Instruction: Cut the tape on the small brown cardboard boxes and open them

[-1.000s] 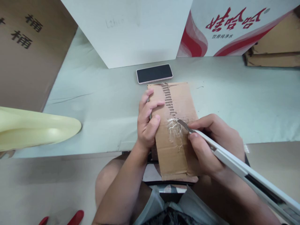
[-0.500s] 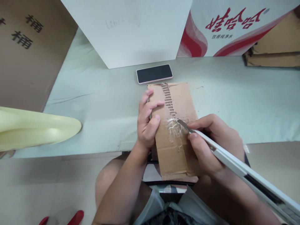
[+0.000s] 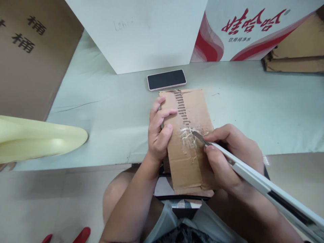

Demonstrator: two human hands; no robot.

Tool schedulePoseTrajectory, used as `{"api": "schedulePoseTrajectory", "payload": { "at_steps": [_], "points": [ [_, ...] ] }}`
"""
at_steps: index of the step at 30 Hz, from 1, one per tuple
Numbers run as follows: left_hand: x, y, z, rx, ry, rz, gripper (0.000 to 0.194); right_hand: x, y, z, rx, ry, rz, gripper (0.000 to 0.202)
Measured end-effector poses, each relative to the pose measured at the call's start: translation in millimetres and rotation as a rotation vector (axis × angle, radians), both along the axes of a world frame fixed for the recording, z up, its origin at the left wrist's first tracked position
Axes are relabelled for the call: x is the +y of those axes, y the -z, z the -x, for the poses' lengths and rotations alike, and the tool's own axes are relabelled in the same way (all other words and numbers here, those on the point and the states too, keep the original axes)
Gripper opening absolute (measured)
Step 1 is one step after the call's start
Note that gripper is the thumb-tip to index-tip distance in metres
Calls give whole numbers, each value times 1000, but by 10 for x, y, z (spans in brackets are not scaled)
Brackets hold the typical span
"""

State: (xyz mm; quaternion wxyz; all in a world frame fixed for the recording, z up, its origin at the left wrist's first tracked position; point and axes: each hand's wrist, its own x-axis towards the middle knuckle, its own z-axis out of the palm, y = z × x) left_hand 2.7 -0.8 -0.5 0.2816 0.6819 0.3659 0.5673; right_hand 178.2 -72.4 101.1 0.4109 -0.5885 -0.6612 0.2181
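Note:
A brown cardboard box [image 3: 186,168] lies tilted over the table's front edge, reaching toward my lap. Down its upper face runs a torn strip [image 3: 181,108] of bared corrugation, with crumpled clear tape [image 3: 187,140] below it. My left hand [image 3: 160,131] grips the box by its left edge, fingers and thumb resting on the top face. In my right hand [image 3: 233,155] is a white utility knife [image 3: 245,172] with its blade out. The blade tip [image 3: 194,133] meets the box at the tape, just below the torn strip.
A smartphone [image 3: 167,80] lies just beyond the box on the pale green table cover [image 3: 121,114]. White cartons [image 3: 152,33] stand behind it. Large brown cartons [image 3: 32,67] are at left, folded cardboard [image 3: 296,64] at far right. A pale yellow curved object [image 3: 43,138] juts in from the left.
The knife tip has shifted very slightly down along the tape, and my right hand has moved with it. My left hand and the box stay nearly still.

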Motion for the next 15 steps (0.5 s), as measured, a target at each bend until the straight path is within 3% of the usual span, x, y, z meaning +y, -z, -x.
{"api": "schedulePoseTrajectory", "payload": {
  "at_steps": [15],
  "points": [
    [2,3,11,24,-21,-7,43,16,-52,21,-106,9,88,7]
  ]
}}
